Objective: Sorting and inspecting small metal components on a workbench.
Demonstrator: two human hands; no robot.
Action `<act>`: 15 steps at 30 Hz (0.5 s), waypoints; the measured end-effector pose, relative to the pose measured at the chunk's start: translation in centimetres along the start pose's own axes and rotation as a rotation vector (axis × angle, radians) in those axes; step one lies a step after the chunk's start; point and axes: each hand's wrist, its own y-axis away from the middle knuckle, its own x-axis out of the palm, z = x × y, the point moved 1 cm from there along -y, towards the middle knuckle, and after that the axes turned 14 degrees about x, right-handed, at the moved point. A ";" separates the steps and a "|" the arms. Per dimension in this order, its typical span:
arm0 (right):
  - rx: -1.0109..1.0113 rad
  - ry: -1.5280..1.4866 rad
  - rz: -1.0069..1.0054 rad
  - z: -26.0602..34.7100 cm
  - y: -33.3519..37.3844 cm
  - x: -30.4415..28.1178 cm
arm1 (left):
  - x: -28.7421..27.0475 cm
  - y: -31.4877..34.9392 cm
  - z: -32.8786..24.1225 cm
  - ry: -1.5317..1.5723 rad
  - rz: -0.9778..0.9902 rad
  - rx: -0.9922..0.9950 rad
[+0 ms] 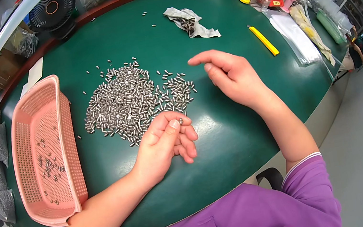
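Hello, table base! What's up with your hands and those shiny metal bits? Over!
Left hand: pinching one small metal piece. Right hand: thumb and forefinger apart, nothing visible between. Metal pile beside pink basket. Yellow cutter off right, clear of hands.

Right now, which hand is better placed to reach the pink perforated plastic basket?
Probably your left hand: its forearm lies beside the basket, though it pinches a small silver metal piece. Your right hand is farther away.
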 end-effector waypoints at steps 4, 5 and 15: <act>-0.113 0.147 0.030 -0.5 -0.3 0.1 | -0.1 0.0 -0.1 0.018 0.002 -0.007; -0.114 0.146 0.033 -0.6 -0.4 0.0 | -0.1 0.0 -0.1 0.015 -0.008 0.002; 0.052 -0.050 0.045 -0.4 -0.4 0.2 | 0.1 -0.1 0.0 -0.004 -0.027 0.031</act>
